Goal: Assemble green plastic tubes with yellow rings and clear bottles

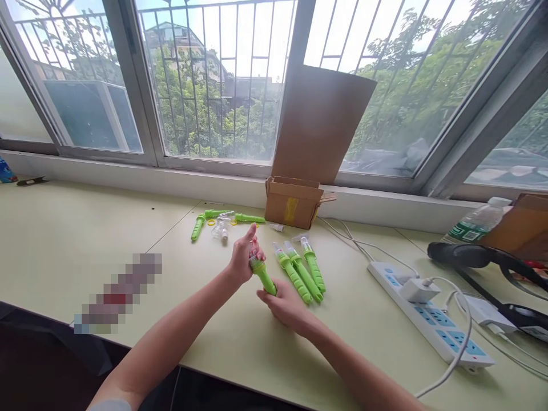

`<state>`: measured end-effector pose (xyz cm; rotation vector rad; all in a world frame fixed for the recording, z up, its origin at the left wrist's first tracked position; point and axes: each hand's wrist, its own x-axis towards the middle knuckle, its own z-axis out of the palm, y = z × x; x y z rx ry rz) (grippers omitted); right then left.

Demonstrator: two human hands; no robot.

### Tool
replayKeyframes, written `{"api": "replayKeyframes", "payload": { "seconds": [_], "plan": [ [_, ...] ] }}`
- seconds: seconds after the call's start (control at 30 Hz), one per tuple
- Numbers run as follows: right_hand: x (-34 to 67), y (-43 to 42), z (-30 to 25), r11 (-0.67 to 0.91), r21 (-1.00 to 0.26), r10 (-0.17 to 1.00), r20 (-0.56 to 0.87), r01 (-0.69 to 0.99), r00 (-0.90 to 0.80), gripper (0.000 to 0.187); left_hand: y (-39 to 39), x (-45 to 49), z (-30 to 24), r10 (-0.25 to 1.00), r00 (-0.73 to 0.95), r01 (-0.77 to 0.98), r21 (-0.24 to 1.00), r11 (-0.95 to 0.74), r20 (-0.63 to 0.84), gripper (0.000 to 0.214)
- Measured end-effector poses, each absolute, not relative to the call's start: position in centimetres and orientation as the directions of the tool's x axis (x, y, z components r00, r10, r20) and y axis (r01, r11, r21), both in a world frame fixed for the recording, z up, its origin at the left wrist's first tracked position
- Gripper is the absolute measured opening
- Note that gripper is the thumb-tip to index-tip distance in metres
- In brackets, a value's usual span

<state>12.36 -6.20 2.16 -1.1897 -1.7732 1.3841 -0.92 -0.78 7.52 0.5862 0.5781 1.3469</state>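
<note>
Both hands hold one green ridged plastic stick point(266, 281) with a clear top, tilted above the table. My left hand point(243, 260) is closed around its upper, clear end, with the thumb pointing up. The lower end of the green handle sits in my right hand point(286, 305), whose fingers wrap it. Part of the clear top is hidden by the left fingers. Just right of the hands lie several similar green sticks point(297, 271) with clear tops, side by side. Beyond my left hand are loose green handles point(197, 227), clear plastic pieces point(222, 229) and a yellow ring point(211, 222).
A small cardboard box point(291, 202) stands against the window sill. On the right, a white power strip point(428, 319) carries chargers and cables, near black goggles point(458, 254) and a plastic bottle point(479, 220). A blurred-out patch point(117, 297) lies at the left near the table edge.
</note>
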Motion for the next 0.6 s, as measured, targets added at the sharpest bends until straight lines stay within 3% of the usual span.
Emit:
{"api": "replayKeyframes", "payload": {
  "seconds": [0.07,0.13,0.23,0.33,0.4,0.43,0.5,0.6],
  "plan": [
    [12.9,-6.2,2.7,-0.222,-0.957,0.77,-0.29,0.187,-0.569,0.03,-0.8,-1.1,7.5,0.975,0.223,-0.728,0.663,0.175,-0.012,0.046],
    [13.5,-6.2,3.3,-0.413,-0.901,0.609,-0.38,0.13,-0.696,0.032,-0.9,-1.4,7.6,0.946,0.32,-0.739,0.639,0.213,0.055,0.044],
    [13.8,-6.3,3.7,-0.473,-0.875,0.538,-0.377,0.101,-0.754,0.036,-1.0,-1.7,7.7,0.911,0.39,-0.741,0.633,0.224,0.134,0.043],
    [13.3,-6.1,3.1,-0.334,-0.931,0.649,-0.341,0.149,-0.68,0.035,-0.8,-1.7,7.6,0.938,0.332,-0.737,0.648,0.193,0.097,0.044],
    [12.9,-5.8,2.3,-0.119,-0.959,0.807,-0.244,0.256,-0.538,0.034,-0.5,-1.4,7.3,0.976,0.219,-0.734,0.662,0.151,0.02,0.048],
    [12.9,-5.6,1.9,0.039,-0.936,0.888,-0.127,0.349,-0.441,0.032,-0.3,-1.3,7.1,0.988,0.155,-0.734,0.668,0.126,-0.016,0.05],
    [12.9,-5.1,1.2,0.301,-0.746,0.943,0.143,0.594,-0.299,0.025,-0.1,-1.0,6.8,0.997,0.059,-0.74,0.668,0.08,-0.054,0.051],
    [13.3,-4.5,0.5,0.309,-0.458,0.94,0.282,0.833,-0.193,0.015,-0.1,-0.9,6.7,0.999,0.019,-0.768,0.639,0.042,-0.042,0.049]
  ]
}}
